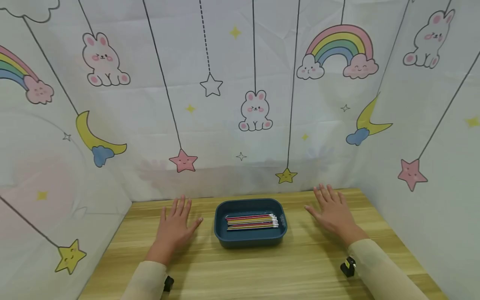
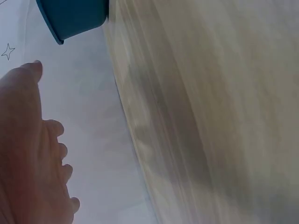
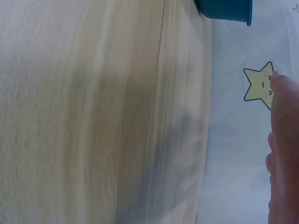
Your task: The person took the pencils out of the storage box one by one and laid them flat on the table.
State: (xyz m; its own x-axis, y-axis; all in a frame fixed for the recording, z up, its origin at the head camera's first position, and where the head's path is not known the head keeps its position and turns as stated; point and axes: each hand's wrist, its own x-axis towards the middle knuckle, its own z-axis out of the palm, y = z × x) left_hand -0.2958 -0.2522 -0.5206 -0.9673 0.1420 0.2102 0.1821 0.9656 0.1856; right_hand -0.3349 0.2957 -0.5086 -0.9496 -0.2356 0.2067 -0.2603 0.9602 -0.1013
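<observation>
A dark blue rectangular bin point(image 1: 250, 243) stands near the back of the wooden table, between the two hands. Inside it lies a bunch of striped pencils point(image 1: 251, 223), side by side, with pale ends to the right. To the left of the bin, the left hand point(image 1: 175, 225) is spread with straight fingers and holds nothing. The right hand point(image 1: 333, 212) is likewise spread, to the bin's right, and holds nothing. Both wrist views show a hand above the tabletop and a corner of the bin point(image 2: 74, 18); the pencils are hidden there.
A wood-grain table point(image 1: 255, 275) spans the lower part of the head view. Behind it and at both sides hang white sheets point(image 1: 225, 137) printed with rabbits, stars, moons and rainbows. Small black devices point(image 1: 348, 266) sit at both wrists.
</observation>
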